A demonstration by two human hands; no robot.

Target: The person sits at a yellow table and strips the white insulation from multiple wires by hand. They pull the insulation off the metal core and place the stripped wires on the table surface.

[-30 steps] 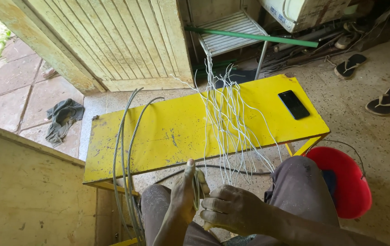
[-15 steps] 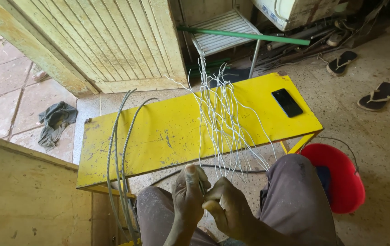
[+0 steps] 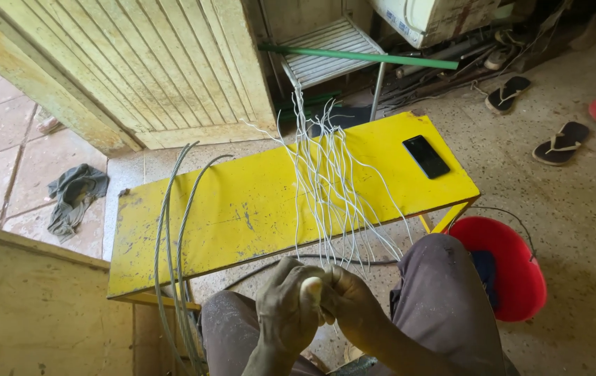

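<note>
Hands, two of them, meet just in front of the yellow bench, between the person's knees. The left hand and right hand touch, both with fingers curled tight around the near ends of a bundle of thin white wires. The strands are too many and too tangled to count; they fan out across the bench top and past its far edge. One black phone lies on the bench's right end. Several grey cables loop over its left end and hang down the near side. One red bucket stands right of the bench, one dark rag lies left of it, and two sandals lie beyond it to the right. Half a second ago the hands sat a little apart; now they press together, raised closer to the bench edge.
</note>
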